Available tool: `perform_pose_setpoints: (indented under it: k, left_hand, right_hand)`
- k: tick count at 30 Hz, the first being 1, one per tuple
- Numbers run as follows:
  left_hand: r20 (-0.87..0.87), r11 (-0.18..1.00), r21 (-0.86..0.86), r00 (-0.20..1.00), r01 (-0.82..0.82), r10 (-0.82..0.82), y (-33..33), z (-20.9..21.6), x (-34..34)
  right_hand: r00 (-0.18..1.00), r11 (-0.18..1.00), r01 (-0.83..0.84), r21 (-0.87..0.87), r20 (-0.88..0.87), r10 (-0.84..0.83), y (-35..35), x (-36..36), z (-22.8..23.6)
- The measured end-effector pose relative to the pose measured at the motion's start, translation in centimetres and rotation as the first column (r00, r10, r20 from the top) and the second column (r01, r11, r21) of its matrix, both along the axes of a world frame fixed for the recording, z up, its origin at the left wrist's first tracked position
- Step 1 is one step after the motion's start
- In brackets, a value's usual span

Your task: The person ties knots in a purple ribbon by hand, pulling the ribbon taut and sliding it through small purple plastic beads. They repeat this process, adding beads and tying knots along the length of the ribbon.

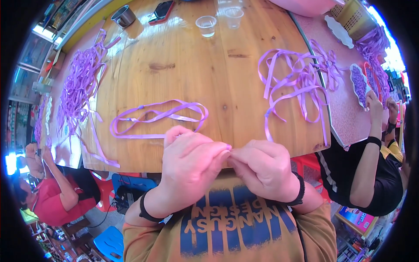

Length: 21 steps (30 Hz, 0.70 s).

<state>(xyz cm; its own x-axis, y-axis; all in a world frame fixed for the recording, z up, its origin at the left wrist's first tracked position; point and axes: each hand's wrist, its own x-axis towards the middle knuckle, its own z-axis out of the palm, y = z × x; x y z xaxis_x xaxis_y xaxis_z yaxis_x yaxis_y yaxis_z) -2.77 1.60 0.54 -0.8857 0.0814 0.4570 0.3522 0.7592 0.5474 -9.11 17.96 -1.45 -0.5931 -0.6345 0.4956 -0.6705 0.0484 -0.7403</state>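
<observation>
My left hand (190,163) is closed in a pinch just above the table's near edge. A small purple piece (228,147) shows at its thumb and fingertips. My right hand (264,168) is also closed, its fingertips meeting the left ones; what they grip is hidden. Just beyond my left hand, a loop of purple ribbon (144,136) lies twisted on the wooden table (209,74). Loose purple ribbons (305,88) lie tangled to the right, and a thick heap of purple ribbons (80,81) covers the left side.
At the far side are a metal mug (123,16), a phone (162,12) and two clear cups, the nearer cup (206,27) holding liquid. To the right, a co-worker's hand (374,105) touches a white-rimmed tray of small purple pieces (358,85). A person in red (56,192) sits left.
</observation>
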Motion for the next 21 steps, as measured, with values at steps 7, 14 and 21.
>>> perform_pose_setpoints:
  k: [7, 14, 21]
  left_hand:
    - [0.380, 0.941, 0.318, 0.894, 0.117, -0.239, -0.8, 0.5, 0.2]
    - [0.459, 0.677, 0.736, 0.734, 0.002, -0.501, -0.7, 0.6, 0.3]
    - [0.528, 0.495, 0.836, 0.589, -0.236, -0.612, -0.5, 0.2, 0.4]
  right_hand:
    - [0.958, 0.996, 0.000, -0.087, 0.287, 0.025, 0.2, 0.0, 1.0]
    - [0.939, 0.987, -0.083, -0.135, 0.321, 0.123, 1.3, -0.1, 0.7]
    - [0.951, 0.987, -0.096, -0.127, 0.279, 0.129, 1.5, -0.4, 0.6]
